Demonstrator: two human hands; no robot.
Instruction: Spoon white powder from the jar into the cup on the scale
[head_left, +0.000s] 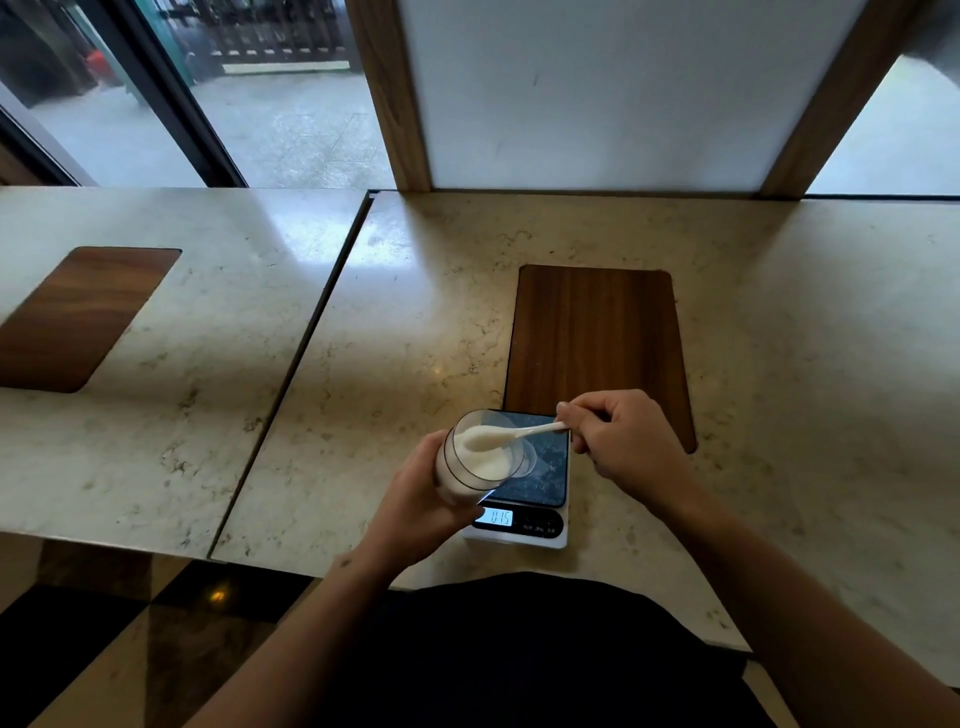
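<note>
My left hand (415, 499) grips a clear jar (470, 467) of white powder, tilted toward the right above the left part of the scale (540, 467). My right hand (618, 441) pinches the handle of a white plastic spoon (511, 435). The spoon's bowl sits over the jar's open mouth with powder heaped in it. A small clear cup (527, 462) stands on the scale's dark platform, partly hidden behind the jar rim. The scale's lit display (494, 517) shows digits.
The scale stands on a marble counter (405, 332), near its front edge. A wooden inlay panel (597, 343) lies just behind the scale, another wooden inlay panel (78, 317) at the far left. A seam (301, 358) splits the two counter slabs. A white wall panel and windows rise behind.
</note>
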